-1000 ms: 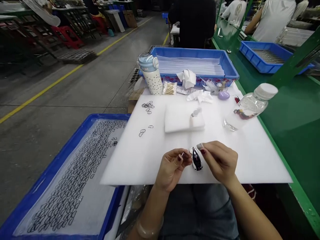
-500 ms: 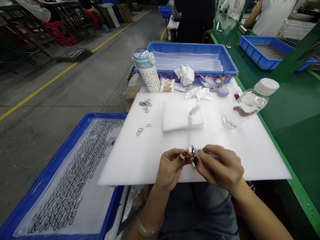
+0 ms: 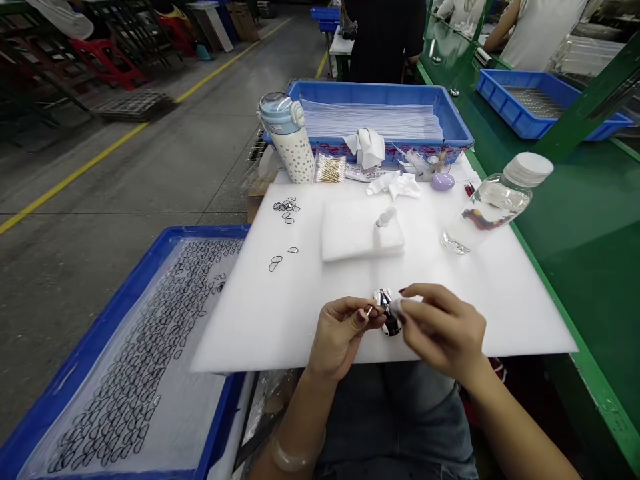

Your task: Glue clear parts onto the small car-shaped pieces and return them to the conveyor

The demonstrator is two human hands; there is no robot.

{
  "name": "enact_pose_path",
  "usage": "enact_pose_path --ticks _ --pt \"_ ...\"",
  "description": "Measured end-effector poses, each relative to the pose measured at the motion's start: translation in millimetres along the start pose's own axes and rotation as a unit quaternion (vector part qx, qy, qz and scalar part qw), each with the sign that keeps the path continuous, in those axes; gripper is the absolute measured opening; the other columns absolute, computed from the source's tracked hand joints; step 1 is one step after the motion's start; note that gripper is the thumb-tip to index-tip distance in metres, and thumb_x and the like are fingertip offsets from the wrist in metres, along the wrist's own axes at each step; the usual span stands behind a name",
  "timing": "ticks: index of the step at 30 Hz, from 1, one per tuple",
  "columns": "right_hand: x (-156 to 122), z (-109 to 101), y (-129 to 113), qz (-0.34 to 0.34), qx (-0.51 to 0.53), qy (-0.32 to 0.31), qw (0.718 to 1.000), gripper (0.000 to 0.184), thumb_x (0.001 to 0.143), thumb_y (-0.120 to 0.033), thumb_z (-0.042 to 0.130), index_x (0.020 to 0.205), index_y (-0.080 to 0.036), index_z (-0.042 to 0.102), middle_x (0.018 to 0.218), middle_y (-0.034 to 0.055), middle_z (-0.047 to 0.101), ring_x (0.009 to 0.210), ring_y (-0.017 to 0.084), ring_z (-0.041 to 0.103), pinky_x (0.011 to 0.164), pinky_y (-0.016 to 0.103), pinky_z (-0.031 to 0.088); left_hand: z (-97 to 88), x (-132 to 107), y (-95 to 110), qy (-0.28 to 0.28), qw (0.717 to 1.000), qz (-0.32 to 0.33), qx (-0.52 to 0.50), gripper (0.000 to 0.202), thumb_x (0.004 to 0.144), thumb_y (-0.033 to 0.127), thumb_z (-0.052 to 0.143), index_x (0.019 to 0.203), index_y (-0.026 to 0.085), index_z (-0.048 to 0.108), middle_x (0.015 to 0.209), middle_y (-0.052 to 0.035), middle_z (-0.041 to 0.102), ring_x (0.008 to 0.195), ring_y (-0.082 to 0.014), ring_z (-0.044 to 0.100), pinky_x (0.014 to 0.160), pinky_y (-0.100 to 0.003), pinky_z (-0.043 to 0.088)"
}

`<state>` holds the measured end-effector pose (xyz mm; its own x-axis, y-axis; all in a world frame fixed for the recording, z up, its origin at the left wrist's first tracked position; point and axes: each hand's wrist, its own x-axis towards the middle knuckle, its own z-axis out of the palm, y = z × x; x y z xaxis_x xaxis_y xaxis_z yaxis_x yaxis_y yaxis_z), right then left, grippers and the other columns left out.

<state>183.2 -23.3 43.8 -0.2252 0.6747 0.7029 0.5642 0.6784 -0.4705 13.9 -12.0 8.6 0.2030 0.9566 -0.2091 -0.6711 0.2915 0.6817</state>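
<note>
My left hand (image 3: 340, 333) pinches a small dark thin ring-shaped part (image 3: 369, 311) between thumb and forefinger, over the near edge of the white foam sheet (image 3: 310, 300). My right hand (image 3: 445, 330) holds a small white wipe or swab against a little black-and-white glossy piece (image 3: 387, 313) that sits between both hands. The two hands almost touch. What grips the glossy piece is partly hidden by my right fingers.
A blue tray (image 3: 100, 333) full of several dark loops lies at the left. On the foam: loose loops (image 3: 286, 208), a white pad (image 3: 360, 230), a clear bottle (image 3: 493, 207) lying tilted. Behind stand a dotted flask (image 3: 290, 140), cotton swabs (image 3: 330, 170) and a blue bin (image 3: 385, 117). Other people work farther back.
My right hand has closed in over the glossy piece, now covering more of it. My left hand stays in place with the thin part. The view has shifted slightly.
</note>
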Motion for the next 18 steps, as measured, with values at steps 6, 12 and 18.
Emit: enact_pose_path --ticks 6,12,18 --pt "-26.9 -28.5 32.4 0.274 0.183 0.168 0.929 0.014 0.089 -0.018 0.062 0.086 -0.021 0.075 0.076 0.0025 0.071 0.053 0.011 0.057 0.044 0.022 0.044 -0.5 0.6 1.7 -0.031 0.999 0.021 0.01 0.02 0.063 0.034 0.092 0.075 0.022 0.081 0.071 -0.0019 0.078 0.066 -0.0104 0.074 0.066 -0.014 0.061" --pt "-50.9 -80.7 65.6 0.398 0.133 0.349 0.838 0.014 0.07 -0.026 0.062 0.066 -0.015 0.07 0.072 0.0066 0.063 0.058 0.014 0.055 0.044 0.025 0.036 -6.3 -6.4 3.3 -0.03 0.988 0.095 0.122 0.018 0.073 0.035 0.087 0.086 0.025 0.081 0.078 -0.0012 0.079 0.071 -0.0121 0.075 0.071 -0.018 0.063" --pt "-84.9 -107.6 66.0 0.478 -0.053 0.298 0.825 0.026 0.084 -0.04 0.067 0.066 -0.021 0.062 0.058 -0.0003 0.039 0.052 0.012 0.032 0.044 0.03 0.02 -6.6 -21.2 -9.1 0.033 0.803 0.333 0.493 0.017 0.079 0.01 0.077 0.092 0.02 0.078 0.087 -0.0019 0.078 0.079 -0.0131 0.073 0.077 -0.021 0.061"
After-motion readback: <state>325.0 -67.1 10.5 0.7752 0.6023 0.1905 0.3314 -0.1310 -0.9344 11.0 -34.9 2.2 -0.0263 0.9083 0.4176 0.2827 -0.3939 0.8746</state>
